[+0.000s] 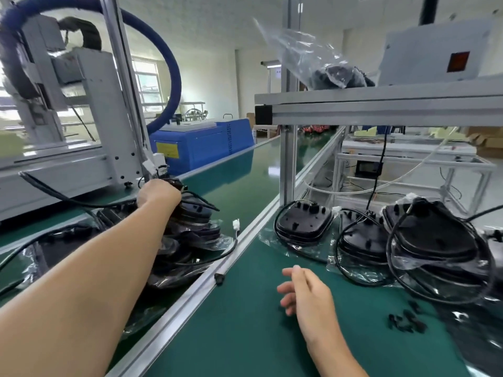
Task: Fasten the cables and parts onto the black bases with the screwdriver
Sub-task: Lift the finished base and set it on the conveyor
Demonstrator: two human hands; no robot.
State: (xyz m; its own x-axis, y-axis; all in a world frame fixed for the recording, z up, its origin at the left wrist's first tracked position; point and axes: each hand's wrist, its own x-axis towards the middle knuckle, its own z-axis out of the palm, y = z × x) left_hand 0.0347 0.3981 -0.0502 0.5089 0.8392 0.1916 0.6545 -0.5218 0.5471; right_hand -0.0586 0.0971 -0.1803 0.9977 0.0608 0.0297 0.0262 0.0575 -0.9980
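1. The green-matted worktop (245, 336) carried three black plastic bases (303, 223) wound with black cables, lying on clear plastic bags.
2. Small black plastic clips (407, 321) lay loose near its right side.
3. The green conveyor belt (231, 186) alongside held a heap of bagged black bases (190, 240).
4. The grey aluminium shelf (381, 100) above bore a clear bag of dark parts (334, 74).

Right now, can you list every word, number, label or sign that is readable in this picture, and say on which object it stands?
No text is readable.
Yellow label on the blue machine housing: print too blurred to read.
Orange-red square sign on the white box: no legible characters.
Small white sign on the far post: too small to read.
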